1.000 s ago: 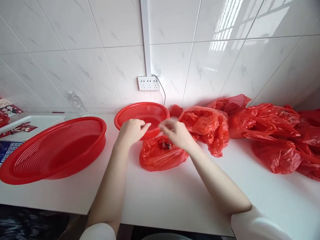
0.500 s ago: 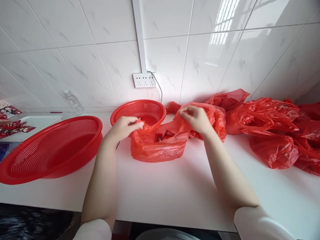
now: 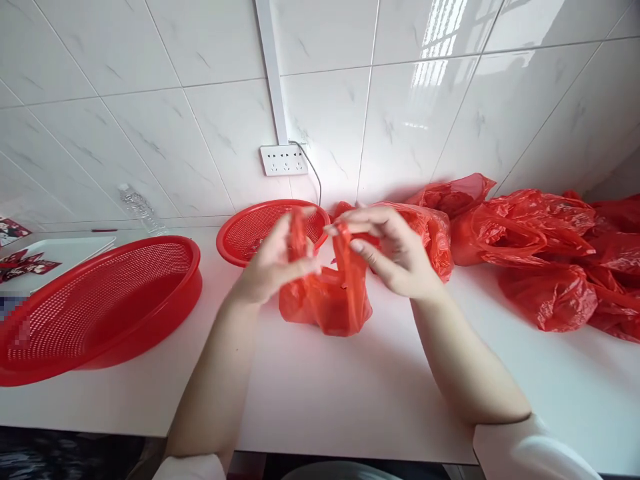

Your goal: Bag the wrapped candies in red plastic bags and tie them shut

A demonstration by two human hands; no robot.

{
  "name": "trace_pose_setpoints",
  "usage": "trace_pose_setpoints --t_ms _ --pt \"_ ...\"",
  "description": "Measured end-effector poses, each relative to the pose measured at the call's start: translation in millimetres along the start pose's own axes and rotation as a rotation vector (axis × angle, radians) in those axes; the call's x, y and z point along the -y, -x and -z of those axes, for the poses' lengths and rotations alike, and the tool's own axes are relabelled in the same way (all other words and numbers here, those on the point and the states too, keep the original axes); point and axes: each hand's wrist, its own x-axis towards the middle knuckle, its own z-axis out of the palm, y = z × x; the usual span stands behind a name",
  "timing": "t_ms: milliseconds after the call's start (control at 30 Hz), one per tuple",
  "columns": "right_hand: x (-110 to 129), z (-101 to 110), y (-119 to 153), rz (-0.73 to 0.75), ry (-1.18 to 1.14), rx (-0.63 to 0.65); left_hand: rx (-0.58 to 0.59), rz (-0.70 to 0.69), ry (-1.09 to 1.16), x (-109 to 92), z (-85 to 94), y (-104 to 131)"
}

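Note:
A red plastic bag sits on the white table in front of me, its two handles drawn upward. My left hand has one handle between thumb and fingers, slightly blurred. The other handle is pinched by the fingertips of my right hand. What lies inside the bag is mostly hidden by its sides. Just behind my left hand stands a small round red plastic basket, with something small and shiny in it.
At left is a large red basket, beside a white tray holding small red packets. A clear bottle lies by the wall. Several filled red bags crowd the right side. A socket panel is on the tiled wall.
Both hands have come closer together, pulling the bag's wide-spread opening up into two upright handles. The packets visible inside earlier are now largely covered. The view has shifted slightly.

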Motion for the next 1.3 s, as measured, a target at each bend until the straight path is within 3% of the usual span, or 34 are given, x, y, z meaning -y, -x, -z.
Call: trace_pose_setpoints --t_ms 100,167,267,400,533,633,667,733,800,833,900,967,1033,1100,1167,1300 --pt "-2 -10 2 0.112 0.041 0.224 0.281 0.010 -0.009 -3 -20.5 2" --pt "-5 -11 1 0.137 0.079 0.188 0.326 0.091 0.061 -3 -27.3 2" --pt "-9 -5 -3 0.042 0.054 0.102 0.272 0.210 0.241 -1 -29.2 2" --pt "-19 -4 -5 -0.058 -0.040 0.190 0.206 0.187 0.320 0 -27.5 2" --pt "-30 -12 -5 -0.055 -0.047 -0.029 0.121 0.278 0.310 -2 -22.9 1" --pt "-27 -5 -5 0.064 0.007 -0.117 0.019 0.335 0.342 0 -15.8 -4" --pt "-23 -1 -4 0.123 0.043 -0.065 0.005 0.351 0.368 2 -13.3 -6" --pt "-12 9 -3 0.191 0.148 0.190 0.026 0.382 0.434 8 -9.1 -9" --pt "0 16 -1 0.160 0.252 0.490 0.103 0.389 0.448 14 -6.9 -11" --pt "4 17 0 0.139 0.280 0.579 0.152 0.378 0.423 15 -6.6 -11" --pt "7 14 2 0.138 0.261 0.540 0.257 0.339 0.299 12 -7.5 -8" --pt "2 5 2 0.128 0.157 0.310 0.343 0.275 0.086 3 -9.3 -1" --pt "-11 -6 0 -0.008 0.013 0.150 0.374 0.152 -0.193 -8 -10.4 6" --pt "-27 -15 -2 -0.224 -0.131 0.190 0.310 -0.026 -0.455 -16 -10.1 12" --pt "-40 -19 -4 -0.328 -0.263 0.286 0.185 -0.200 -0.627 -18 -8.4 13" --pt "-47 -18 -8 -0.233 -0.402 0.306 -0.067 -0.489 -0.713 -9 -6.1 6"
